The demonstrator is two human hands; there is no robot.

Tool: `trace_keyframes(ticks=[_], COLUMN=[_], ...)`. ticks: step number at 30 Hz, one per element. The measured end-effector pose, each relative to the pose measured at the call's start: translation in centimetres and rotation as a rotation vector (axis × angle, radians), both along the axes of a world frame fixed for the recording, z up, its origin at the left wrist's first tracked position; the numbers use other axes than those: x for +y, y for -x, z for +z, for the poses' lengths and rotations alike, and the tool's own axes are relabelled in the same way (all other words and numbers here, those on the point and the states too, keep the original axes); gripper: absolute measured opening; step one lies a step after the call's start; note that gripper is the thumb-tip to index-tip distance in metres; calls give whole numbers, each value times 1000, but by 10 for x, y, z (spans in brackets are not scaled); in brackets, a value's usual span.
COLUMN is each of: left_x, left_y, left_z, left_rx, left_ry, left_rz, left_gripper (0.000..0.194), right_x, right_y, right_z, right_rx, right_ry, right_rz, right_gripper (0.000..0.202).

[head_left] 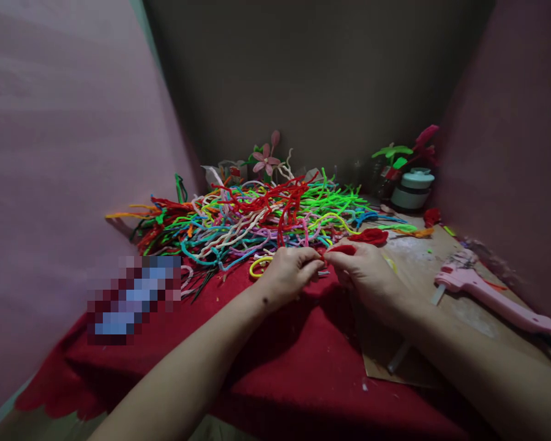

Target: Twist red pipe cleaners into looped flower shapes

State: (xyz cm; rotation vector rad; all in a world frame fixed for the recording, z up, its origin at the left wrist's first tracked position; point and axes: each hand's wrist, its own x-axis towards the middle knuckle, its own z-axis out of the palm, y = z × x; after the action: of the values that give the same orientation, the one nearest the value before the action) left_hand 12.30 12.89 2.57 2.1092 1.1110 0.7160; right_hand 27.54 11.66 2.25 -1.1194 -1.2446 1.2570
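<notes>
Over the front of the table, both my hands work close together with fingertips nearly touching. My left hand (290, 271) is closed in a pinch at the tip of a small red pipe-cleaner piece. My right hand (370, 278) is closed too, and a red fuzzy pipe-cleaner piece (342, 249) shows along its fingers. Just beyond the right hand lies a red pipe-cleaner petal shape (371, 236). Beside my left wrist are yellow-handled scissors (258, 267), partly covered by the hand. The exact grip between the fingertips is small and dim.
A big heap of coloured pipe cleaners (257, 214) spreads across the back of the red tablecloth (275, 367). On the right, a pink glue gun (496, 294) lies on a cardboard sheet (422, 257). A lidded jar (412, 190) stands behind. A blurred-out object (138, 300) lies left.
</notes>
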Motion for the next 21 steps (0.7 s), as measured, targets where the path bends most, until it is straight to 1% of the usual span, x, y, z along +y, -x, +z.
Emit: trace_keyframes(ticks=[1, 2, 3, 4, 5, 7, 9, 10, 11, 12, 15, 16, 17, 18, 20, 21], left_x=[-1, -2, -3, -3, -4, -4, -3, -3, -3, -3, -3, -3, -3, -2, -1, -1], left_y=[-2, -3, -4, -5, -5, -5, -5, -5, -4, -4, -2, -2, -1, -1, 0, 0], left_z=[-3, -5, -7, -7, -6, -1, 4, 5, 5, 4, -5, -8, -9, -9, -6, -2], left_rx=[107, 198, 259, 285, 279, 195, 126, 128, 161, 224, 455, 495, 501, 477, 381, 331], left_ry=[-202, -366, -469, -507, -488, -347, -174, -138, -163, -242, -567, -613, -607, -564, -423, -341], left_rz=[37, 68, 97, 123, 141, 145, 102, 81, 65, 51, 23, 26, 39, 56, 59, 41], left_gripper=[22, 22, 22, 23, 23, 22, 24, 24, 24, 24, 22, 22, 22, 23, 23, 23], right_x=[1, 1, 2, 3, 3, 3, 3, 2, 2, 2, 1, 0, 0, -1, -2, -2], right_y=[0, 1, 1, 1, 1, 2, 2, 2, 2, 2, 0, -1, -1, -1, 0, 0], right_z=[-2, -3, -4, -5, -6, -7, -7, -7, -7, -6, -5, -5, -5, -5, -6, -6], right_rx=[43, 74, 92, 95, 91, 89, 86, 82, 75, 53, -85, -142, -197, -240, -296, -314], right_ry=[32, 51, 56, 44, 24, -3, -2, 2, 5, -2, -70, -107, -152, -205, -299, -332], right_rz=[0, -1, -2, 0, 3, 12, 18, 14, 4, -13, -80, -97, -109, -110, -91, -83], right_gripper=[21, 25, 27, 27, 25, 22, 23, 24, 25, 23, 14, 12, 12, 14, 18, 19])
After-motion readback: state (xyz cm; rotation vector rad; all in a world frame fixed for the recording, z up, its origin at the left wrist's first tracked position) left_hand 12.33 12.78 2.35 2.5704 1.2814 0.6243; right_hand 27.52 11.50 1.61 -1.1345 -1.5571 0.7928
